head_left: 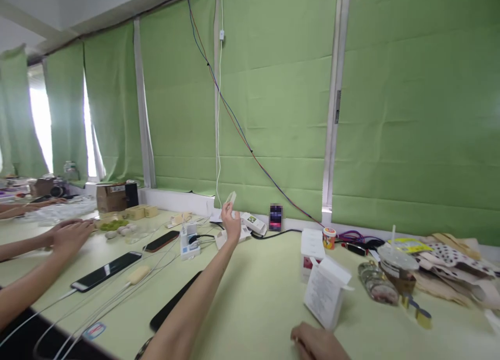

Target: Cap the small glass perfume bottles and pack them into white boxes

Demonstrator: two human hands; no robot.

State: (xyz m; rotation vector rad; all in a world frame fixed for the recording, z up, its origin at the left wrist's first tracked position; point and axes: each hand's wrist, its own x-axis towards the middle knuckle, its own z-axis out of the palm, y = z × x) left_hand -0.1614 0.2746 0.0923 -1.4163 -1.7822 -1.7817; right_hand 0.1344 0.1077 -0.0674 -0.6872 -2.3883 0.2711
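Observation:
My left hand (pixel 231 222) is stretched far across the table, its fingers closed on a small pale, flat piece (pixel 233 197) whose kind I cannot make out. Just behind and beside it lie a white box (pixel 254 223) with a green picture and some white packaging (pixel 244 234). At the bottom edge, my right hand (pixel 318 343) rests with curled fingers; what they hold, if anything, is hidden. Close above that hand an open white carton (pixel 327 289) stands tilted, its flaps up. It leans near another white box (pixel 312 248) with a dark red patch.
A phone (pixel 275 217) stands lit by the wall. Left are a power strip (pixel 190 243), phones (pixel 107 271), cables and another person's hands (pixel 72 235). Right are a lidded cup (pixel 398 263) with straw, tape rolls (pixel 424 317) and a fabric heap (pixel 453 266).

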